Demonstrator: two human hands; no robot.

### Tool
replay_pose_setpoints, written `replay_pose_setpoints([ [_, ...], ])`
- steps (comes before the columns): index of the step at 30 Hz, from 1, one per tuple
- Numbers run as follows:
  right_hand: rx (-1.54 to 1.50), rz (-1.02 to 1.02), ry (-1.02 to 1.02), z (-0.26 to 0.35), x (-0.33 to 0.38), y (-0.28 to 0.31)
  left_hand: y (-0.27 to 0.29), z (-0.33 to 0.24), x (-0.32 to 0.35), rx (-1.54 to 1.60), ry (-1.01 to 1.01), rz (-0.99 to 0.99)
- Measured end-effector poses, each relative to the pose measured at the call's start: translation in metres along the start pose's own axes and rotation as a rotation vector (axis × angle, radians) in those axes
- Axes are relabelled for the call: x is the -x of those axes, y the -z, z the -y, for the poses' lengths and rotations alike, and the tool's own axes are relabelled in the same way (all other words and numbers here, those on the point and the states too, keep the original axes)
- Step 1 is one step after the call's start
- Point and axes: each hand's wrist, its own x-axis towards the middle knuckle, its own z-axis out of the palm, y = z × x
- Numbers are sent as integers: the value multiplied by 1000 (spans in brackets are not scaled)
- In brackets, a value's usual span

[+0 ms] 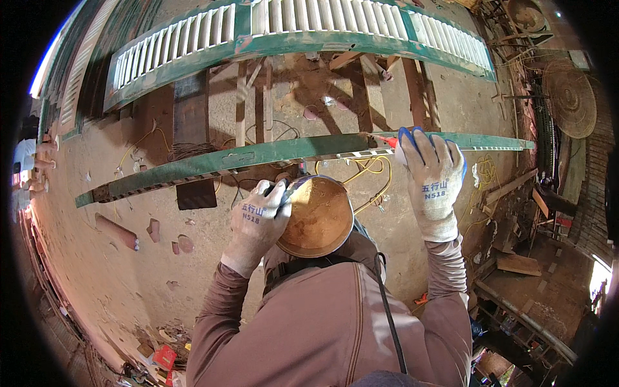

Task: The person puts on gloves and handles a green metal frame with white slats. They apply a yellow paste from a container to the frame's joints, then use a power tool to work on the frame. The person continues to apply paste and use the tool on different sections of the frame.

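My left hand (258,219), in a white and grey work glove, grips the rim of a round metal bowl (352,222) held in front of my body. Orange-brown stuff (314,219) coats or fills its inside; which, I cannot tell. Beyond the bowl a green-painted slatted wooden panel (277,151) stands on edge, running from left to right. My gloved right hand (433,171) is closed around a red-handled tool (389,140) at the panel's top edge. The tool's tip meets a brownish patch on the green paint; its blade is too small to make out.
Another green louvred panel (322,44) with white slats lies across wooden trestles (366,97) farther off. Yellow cords (377,193) trail over the floor. A dusty bench (535,277) stands at right, a woven round hat (569,100) hangs beyond it. Brick pieces (116,231) lie at left.
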Motion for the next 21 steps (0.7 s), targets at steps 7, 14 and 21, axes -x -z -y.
replay_pose_setpoints([
  [7,-102,16,-60,-5,1,0,5,-5,-6,67,-62,8],
  [14,-1050,59,-524,14,33,-2,-24,1,-21,530,-258,136],
  [21,-1664,-29,-759,55,29,3,-33,-49,-49,755,-332,213],
])
